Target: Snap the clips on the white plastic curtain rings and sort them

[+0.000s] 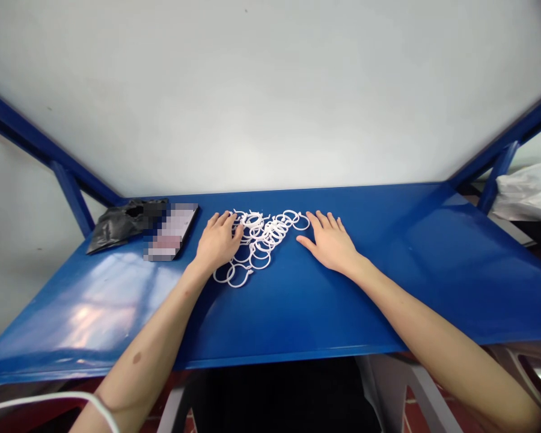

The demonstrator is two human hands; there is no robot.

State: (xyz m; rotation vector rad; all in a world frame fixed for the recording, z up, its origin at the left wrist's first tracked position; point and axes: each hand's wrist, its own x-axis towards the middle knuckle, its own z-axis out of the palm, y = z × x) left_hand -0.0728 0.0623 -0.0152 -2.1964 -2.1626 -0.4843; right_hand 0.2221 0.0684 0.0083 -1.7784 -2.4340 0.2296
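A loose heap of white plastic rings (260,247), each with a small clip-like end, lies on the blue table (306,313). They look like curtain rings, and many overlap. My left hand (217,242) rests palm down at the heap's left side, fingers stretched out, covering part of some rings. On the other side, my right hand (330,242) lies flat with its fingers apart. Its index fingertip is at the edge of the rightmost ring. Neither hand grips anything. What lies beneath the left palm is hidden.
Left of the rings lies a phone (171,233) with a blurred-out screen, next to a crumpled black plastic bag (117,227). A white wall (270,108) rises behind the table, with blue frame bars (70,189) at both sides. A white cable (49,397) crosses the lower left.
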